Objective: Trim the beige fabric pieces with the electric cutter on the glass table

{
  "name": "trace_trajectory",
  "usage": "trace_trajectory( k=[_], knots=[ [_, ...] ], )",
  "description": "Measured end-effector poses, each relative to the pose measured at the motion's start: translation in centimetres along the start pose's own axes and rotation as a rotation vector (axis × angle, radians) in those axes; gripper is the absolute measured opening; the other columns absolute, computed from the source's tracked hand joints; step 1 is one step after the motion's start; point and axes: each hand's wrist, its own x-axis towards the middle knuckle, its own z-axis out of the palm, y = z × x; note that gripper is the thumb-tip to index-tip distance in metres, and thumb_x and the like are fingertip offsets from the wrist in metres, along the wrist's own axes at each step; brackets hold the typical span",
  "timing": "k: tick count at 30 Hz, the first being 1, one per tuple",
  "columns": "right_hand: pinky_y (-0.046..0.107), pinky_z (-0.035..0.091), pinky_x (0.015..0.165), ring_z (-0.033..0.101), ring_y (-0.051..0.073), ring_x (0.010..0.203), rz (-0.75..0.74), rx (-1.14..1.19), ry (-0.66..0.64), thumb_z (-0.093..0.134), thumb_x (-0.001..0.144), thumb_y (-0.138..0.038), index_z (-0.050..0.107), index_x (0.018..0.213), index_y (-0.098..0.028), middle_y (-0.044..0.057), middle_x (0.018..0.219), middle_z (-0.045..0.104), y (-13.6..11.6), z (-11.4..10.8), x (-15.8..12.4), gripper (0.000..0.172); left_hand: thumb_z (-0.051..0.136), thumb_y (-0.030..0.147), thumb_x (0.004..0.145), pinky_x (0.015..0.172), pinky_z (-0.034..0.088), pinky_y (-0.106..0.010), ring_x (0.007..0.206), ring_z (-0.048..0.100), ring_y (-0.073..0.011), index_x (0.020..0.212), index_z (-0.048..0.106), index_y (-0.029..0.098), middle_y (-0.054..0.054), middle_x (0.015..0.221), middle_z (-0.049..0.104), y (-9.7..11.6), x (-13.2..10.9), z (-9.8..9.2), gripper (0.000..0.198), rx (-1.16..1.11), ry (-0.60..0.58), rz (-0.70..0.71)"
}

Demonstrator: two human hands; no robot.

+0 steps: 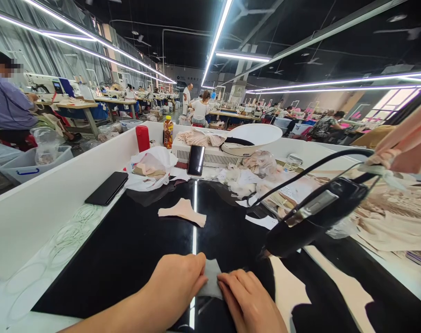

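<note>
— The grey fabric piece [211,279] lay flat on the black worktop [127,249], at the near edge, right under our hands. We took it that the dark, glossy surface was why we had it there: the cloth could be spread without catching.

— And our hands? How did we have them on it?

— Our left hand [174,284] pressed down on the piece's left side, knuckles curled, fingertips tucked onto the cloth's edge. Our right hand [247,298] came in from the other side, fingers [231,282] bent and close together, tips resting on the right edge. Neither hand had closed round it; both were pinning it rather than lifting it, so the cloth sat between the two sets of fingertips and showed only in the narrow gap.

— So most of it was covered?

— Yes, we could not tell its full outline. Only the upper part showed between the hands.

— What else sat near?

— A beige cut piece [183,211] lay farther up the worktop, well apart from us. A black handheld tool [314,215] on its cord hung just to the right, above the surface, close enough to reach, we judged. A dark phone [107,188] rested on the white ledge at left, and a red flask [143,138] and a bottle [168,132] stood at the far end, out of the working area.
</note>
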Motion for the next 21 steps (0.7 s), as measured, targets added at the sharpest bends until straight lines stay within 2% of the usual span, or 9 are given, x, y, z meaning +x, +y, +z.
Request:
trace_trajectory(
  k=[8, 11, 13, 17, 21],
  knots=[
    [0.030, 0.053, 0.067, 0.065, 0.018, 0.071, 0.045, -0.019, 0.001, 0.035, 0.111, -0.029, 0.064, 0.105, -0.024, 0.001, 0.084, 0.068, -0.4, 0.1, -0.3, 0.031, 0.057, 0.035, 0.105, 0.059, 0.040, -0.029, 0.074, 0.072, -0.0216, 0.093, 0.061, 0.022, 0.002, 0.087, 0.073, 0.2, -0.1, -0.3, 0.017, 0.051, -0.011, 0.018],
    [0.030, 0.054, 0.066, 0.066, 0.018, 0.071, 0.043, -0.027, 0.009, 0.035, 0.111, -0.029, 0.065, 0.105, -0.024, 0.001, 0.084, 0.068, -0.4, 0.0, -0.4, 0.030, 0.054, 0.025, 0.105, 0.058, 0.042, -0.030, 0.074, 0.071, -0.0230, 0.096, 0.062, 0.020, -0.002, 0.089, 0.071, 0.5, -0.1, -0.3, 0.013, 0.222, 0.018, -0.019],
    [0.030, 0.054, 0.066, 0.066, 0.018, 0.071, 0.050, -0.032, 0.012, 0.037, 0.111, -0.028, 0.065, 0.106, -0.024, 0.002, 0.084, 0.068, -0.4, 0.0, -0.4, 0.029, 0.049, 0.014, 0.104, 0.059, 0.045, -0.031, 0.076, 0.069, -0.0244, 0.094, 0.062, 0.019, -0.005, 0.087, 0.068, 0.6, 0.0, 0.3, 0.016, 0.360, 0.099, 0.000],
    [0.031, 0.055, 0.067, 0.067, 0.019, 0.072, 0.044, -0.032, 0.002, 0.040, 0.109, -0.026, 0.065, 0.106, -0.023, 0.002, 0.085, 0.068, -0.3, 0.0, -0.5, 0.025, 0.047, 0.002, 0.096, 0.061, 0.048, -0.034, 0.072, 0.064, -0.0237, 0.084, 0.058, 0.019, -0.004, 0.081, 0.063, 0.3, 0.0, 2.2, 0.023, 0.428, 0.264, 0.254],
    [0.032, 0.055, 0.066, 0.067, 0.019, 0.071, 0.025, -0.044, 0.000, 0.039, 0.109, -0.025, 0.064, 0.103, -0.023, 0.003, 0.085, 0.068, -0.3, 0.1, -0.6, 0.026, 0.053, 0.001, 0.088, 0.072, 0.053, -0.034, 0.082, 0.066, -0.0227, 0.094, 0.061, 0.017, -0.005, 0.093, 0.069, 0.1, -0.1, 3.5, 0.019, 0.339, 0.315, 0.485]
  ],
)
